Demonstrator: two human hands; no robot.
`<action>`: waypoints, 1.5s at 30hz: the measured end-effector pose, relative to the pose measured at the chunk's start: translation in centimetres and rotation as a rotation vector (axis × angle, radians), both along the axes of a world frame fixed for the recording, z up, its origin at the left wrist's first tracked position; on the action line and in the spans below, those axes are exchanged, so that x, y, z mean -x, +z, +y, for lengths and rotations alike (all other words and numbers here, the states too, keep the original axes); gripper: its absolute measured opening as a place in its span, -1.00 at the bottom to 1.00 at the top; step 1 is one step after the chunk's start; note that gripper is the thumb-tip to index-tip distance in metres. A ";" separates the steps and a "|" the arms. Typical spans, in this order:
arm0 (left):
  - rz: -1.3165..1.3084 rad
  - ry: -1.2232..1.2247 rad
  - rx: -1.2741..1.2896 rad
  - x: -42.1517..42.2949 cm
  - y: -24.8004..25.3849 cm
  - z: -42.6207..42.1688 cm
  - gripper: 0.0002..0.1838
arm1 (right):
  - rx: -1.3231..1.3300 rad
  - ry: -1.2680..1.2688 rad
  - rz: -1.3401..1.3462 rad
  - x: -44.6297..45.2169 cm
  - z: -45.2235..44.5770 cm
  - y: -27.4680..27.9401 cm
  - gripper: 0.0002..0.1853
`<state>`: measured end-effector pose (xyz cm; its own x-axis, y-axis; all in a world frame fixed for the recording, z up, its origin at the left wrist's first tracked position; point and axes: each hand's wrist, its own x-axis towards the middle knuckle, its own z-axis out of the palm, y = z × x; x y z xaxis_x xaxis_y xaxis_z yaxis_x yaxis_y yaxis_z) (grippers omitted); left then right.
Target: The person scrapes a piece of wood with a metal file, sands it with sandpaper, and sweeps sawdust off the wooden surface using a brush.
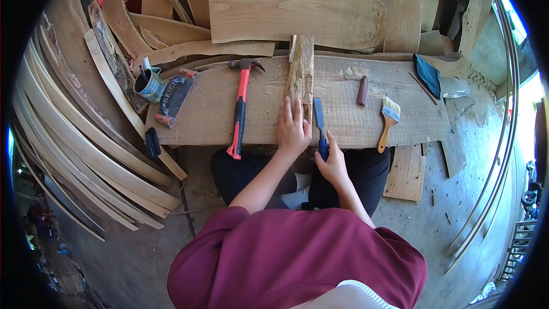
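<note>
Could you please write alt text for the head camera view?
A person's left hand rests on a rough wooden strip on a plank worktop, while the right hand holds a blue-handled chisel beside it. A red-and-black hammer lies to the left, a brush to the right.

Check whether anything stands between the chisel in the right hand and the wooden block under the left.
Nothing visible does. The chisel, in the right hand, lies just right of the wooden block; the left hand rests on the block's near part.
</note>
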<state>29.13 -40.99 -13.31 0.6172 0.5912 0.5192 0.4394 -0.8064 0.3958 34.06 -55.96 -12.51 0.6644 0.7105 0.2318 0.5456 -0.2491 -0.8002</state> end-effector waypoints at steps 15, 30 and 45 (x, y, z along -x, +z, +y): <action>0.255 -0.070 0.059 1.4 1.9 -1.3 -0.03 | -0.126 -0.120 0.302 -1.8 -4.8 0.6 -0.15; 0.143 -0.063 -0.028 2.0 0.4 -1.5 -0.05 | -0.081 0.085 -0.231 -7.8 -3.9 2.8 -0.55; 0.187 -0.041 -0.037 2.7 0.1 -1.5 -0.06 | 0.009 -0.390 -0.512 -14.3 3.5 2.5 -0.66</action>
